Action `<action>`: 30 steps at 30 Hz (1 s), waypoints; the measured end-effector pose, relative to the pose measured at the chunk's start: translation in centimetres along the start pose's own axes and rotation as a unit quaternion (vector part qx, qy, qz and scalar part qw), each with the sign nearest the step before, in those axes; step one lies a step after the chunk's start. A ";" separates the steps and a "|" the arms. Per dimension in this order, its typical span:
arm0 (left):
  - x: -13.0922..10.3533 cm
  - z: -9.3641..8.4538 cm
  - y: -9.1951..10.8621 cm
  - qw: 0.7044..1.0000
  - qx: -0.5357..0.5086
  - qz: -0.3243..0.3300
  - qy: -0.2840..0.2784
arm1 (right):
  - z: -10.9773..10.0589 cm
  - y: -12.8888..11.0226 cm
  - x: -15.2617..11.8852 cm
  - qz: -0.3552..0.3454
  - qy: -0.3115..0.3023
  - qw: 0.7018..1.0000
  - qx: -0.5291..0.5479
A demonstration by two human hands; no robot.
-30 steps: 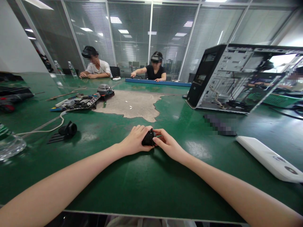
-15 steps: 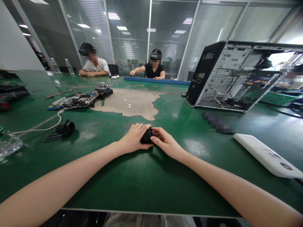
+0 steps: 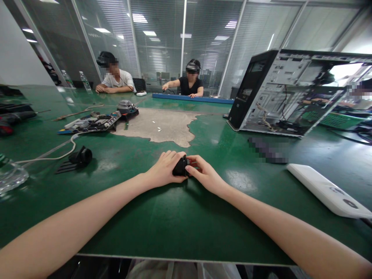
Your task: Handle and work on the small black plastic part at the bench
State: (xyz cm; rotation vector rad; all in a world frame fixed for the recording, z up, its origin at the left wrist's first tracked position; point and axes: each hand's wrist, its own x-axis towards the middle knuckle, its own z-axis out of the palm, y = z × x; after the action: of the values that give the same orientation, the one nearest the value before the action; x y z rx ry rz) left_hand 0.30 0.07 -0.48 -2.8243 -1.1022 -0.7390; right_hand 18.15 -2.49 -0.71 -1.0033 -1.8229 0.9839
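A small black blocky part (image 3: 179, 167), too covered to name, is held between my hands just above or on the green table (image 3: 174, 224); I cannot tell which. My left hand (image 3: 164, 169) wraps round its left side, thumb on top. From the right, my right hand (image 3: 205, 175) pinches its edge with thumb and fingers. Much of the part is hidden by my fingers. Off to the left lies another black part (image 3: 81, 155) with a round opening and flat prongs.
An open computer case (image 3: 270, 93) stands at the right, with a white power strip (image 3: 328, 190) nearer me. A circuit board (image 3: 93, 123) with a cable lies left. A clear bottle (image 3: 11, 176) is at the left edge. Two people (image 3: 190, 85) sit across the table.
My hands and the black part stay almost in place; my right fingers have shifted very slightly. Across the table, one person's arm has moved a little.
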 end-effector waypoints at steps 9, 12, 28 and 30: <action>0.0 0.0 0.0 1.000 -0.011 -0.009 0.003 | 0.1 -0.5 -0.4 -0.058 0.026 0.998 -0.013; 0.0 0.0 0.0 1.000 -0.008 -0.006 0.000 | 0.0 -0.3 0.0 -0.016 0.019 1.000 0.005; -0.1 -0.1 0.0 1.000 -0.003 -0.006 -0.001 | 0.1 -0.3 -0.1 -0.033 0.020 0.999 -0.014; -0.1 -0.1 0.0 1.000 -0.001 -0.005 0.002 | 0.1 -0.2 -0.1 -0.010 -0.007 1.000 -0.004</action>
State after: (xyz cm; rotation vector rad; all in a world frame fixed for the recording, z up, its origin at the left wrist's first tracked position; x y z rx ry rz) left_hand 0.15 0.00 -0.50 -2.8199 -1.1177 -0.7451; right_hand 18.05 -2.68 -0.58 -0.9844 -1.8460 0.9748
